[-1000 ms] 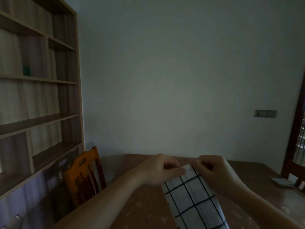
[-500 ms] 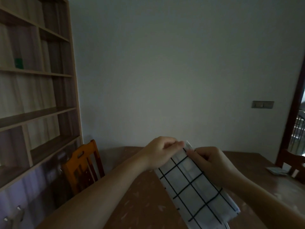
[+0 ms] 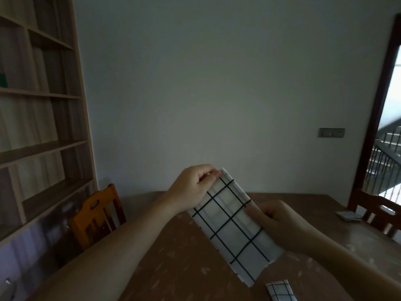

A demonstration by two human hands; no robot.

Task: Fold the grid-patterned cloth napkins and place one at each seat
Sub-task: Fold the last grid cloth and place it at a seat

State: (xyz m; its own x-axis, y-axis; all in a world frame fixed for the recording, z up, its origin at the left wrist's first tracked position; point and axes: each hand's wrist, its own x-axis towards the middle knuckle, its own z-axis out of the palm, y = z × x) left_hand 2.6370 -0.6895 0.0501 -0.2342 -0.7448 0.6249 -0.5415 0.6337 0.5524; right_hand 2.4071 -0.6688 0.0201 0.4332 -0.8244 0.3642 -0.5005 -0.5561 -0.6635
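Note:
A white napkin with a black grid (image 3: 233, 227), folded into a long strip, is held up above the brown table (image 3: 178, 268). My left hand (image 3: 193, 187) pinches its top corner. My right hand (image 3: 280, 227) grips its right edge about halfway down. Another grid napkin (image 3: 281, 291) lies on the table near the bottom edge of the view. A folded napkin (image 3: 349, 215) rests at the far right seat.
An orange wooden chair (image 3: 97, 213) stands at the table's left side, a dark chair (image 3: 377, 211) at the right. A tall wooden bookshelf (image 3: 39, 127) fills the left wall. A doorway (image 3: 388, 131) with stair railing opens at the right.
My right hand has slid from the napkin's top corner down along its right edge. The strip now hangs longer and more stretched between my hands.

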